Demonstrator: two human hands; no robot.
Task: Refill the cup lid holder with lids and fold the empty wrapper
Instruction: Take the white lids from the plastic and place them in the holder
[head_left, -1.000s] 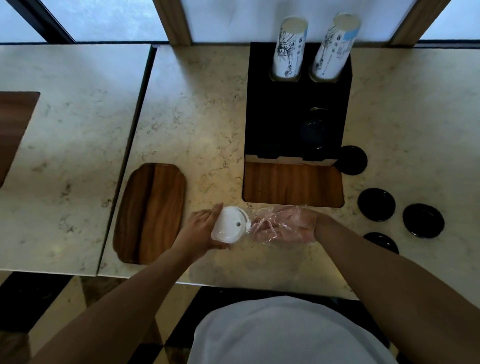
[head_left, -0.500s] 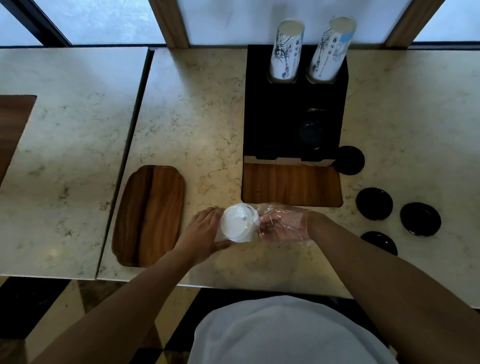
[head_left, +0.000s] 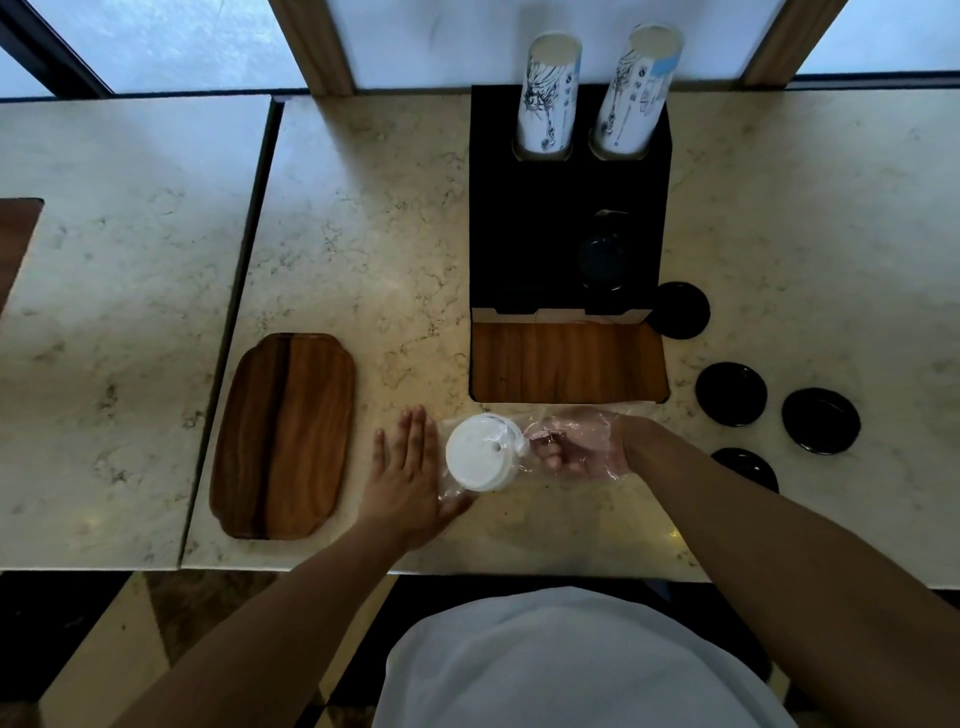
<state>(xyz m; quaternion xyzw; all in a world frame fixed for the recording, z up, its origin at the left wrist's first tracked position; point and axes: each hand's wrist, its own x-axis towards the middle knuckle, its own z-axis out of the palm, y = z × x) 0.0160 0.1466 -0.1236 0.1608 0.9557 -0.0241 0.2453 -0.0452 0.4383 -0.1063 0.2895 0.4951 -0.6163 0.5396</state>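
Observation:
A stack of white cup lids (head_left: 480, 451) sits at the mouth of a clear plastic wrapper (head_left: 571, 434) near the counter's front edge. My right hand (head_left: 582, 447) is inside the wrapper, its fingers curled behind the stack. My left hand (head_left: 410, 478) lies flat with fingers apart just left of the lids, its thumb side on the wrapper's loose edge. The black lid holder (head_left: 569, 208) stands behind, with a dark lid (head_left: 602, 260) in its right slot.
Two stacks of paper cups (head_left: 550, 93) rise from the holder's back. A wooden shelf (head_left: 569, 364) fronts it. Several black lids (head_left: 731, 395) lie loose at the right. A wooden tray (head_left: 283, 434) rests at the left, near a seam between counters.
My left hand has let go of the lid stack and now lies flat beside it. The stack has turned so its top faces up, further out of the wrapper.

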